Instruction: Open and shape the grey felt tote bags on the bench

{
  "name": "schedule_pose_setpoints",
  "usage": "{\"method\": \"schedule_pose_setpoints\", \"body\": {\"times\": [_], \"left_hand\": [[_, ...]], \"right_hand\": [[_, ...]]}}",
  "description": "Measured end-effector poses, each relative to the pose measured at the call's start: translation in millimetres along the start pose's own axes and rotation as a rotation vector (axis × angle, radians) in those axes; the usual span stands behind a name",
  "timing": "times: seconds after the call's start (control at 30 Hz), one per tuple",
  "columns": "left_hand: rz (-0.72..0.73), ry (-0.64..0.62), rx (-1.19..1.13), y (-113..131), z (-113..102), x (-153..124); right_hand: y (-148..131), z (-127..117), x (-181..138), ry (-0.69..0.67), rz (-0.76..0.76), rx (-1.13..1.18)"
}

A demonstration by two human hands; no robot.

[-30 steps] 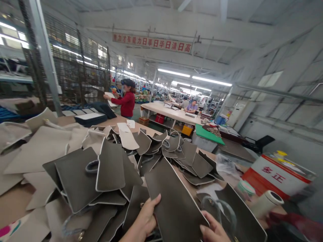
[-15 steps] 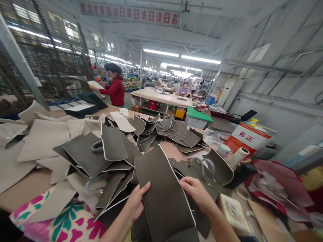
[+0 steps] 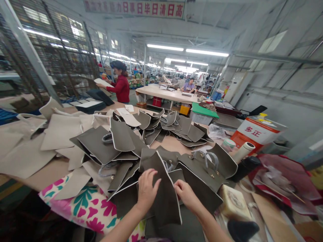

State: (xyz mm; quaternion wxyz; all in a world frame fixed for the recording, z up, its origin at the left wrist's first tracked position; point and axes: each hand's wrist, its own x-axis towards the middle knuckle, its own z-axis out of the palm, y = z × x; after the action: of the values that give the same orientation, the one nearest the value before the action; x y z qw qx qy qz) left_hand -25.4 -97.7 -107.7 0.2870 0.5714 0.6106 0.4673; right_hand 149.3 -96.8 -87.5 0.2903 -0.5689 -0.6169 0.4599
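Observation:
A dark olive-grey bag panel (image 3: 165,205) with a white edge stands tilted in front of me. My left hand (image 3: 147,188) rests against its face, thumb apart from the curled fingers. At the panel's right edge, my right hand (image 3: 186,194) is closed, with thumb and forefinger pinching the white rim. Behind it lies an olive-grey bag piece (image 3: 194,163) with a wrapped handle and metal fittings. More dark bag panels (image 3: 98,144) are heaped to the left, some with wrapped handles. The fingertips of my right hand are partly hidden.
Beige panels (image 3: 62,131) cover the table's left. A flowered cloth (image 3: 88,205) hangs at the front edge. On the right are a yellowish block (image 3: 233,201), a pale flask (image 3: 243,152) and an orange-white can (image 3: 254,132). A person in red (image 3: 122,84) holds a pale sheet beyond the table.
The panel has tilted and been lowered between my hands. My left hand has shifted up onto its face, with thumb and fingers now spread. The view has swung slightly left.

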Motion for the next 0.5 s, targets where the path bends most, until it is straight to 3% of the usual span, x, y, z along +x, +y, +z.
{"method": "schedule_pose_setpoints", "body": {"times": [0.07,0.13,0.27,0.5], "left_hand": [[-0.09,-0.237,0.004,2.0,8.4,-11.6],[-0.189,-0.327,-0.01,1.5,17.8,-21.9],[-0.243,-0.332,-0.011,-2.3,26.5,-32.6],[-0.235,-0.336,0.073,2.4,19.3,-29.2]], "right_hand": [[6.5,13.2,0.9,0.003,-0.017,-0.043],[10.6,22.7,0.2,0.005,-0.033,-0.08],[16.0,30.4,-3.3,0.014,-0.039,-0.142],[19.4,38.1,-9.7,0.092,-0.096,-0.284]]}}
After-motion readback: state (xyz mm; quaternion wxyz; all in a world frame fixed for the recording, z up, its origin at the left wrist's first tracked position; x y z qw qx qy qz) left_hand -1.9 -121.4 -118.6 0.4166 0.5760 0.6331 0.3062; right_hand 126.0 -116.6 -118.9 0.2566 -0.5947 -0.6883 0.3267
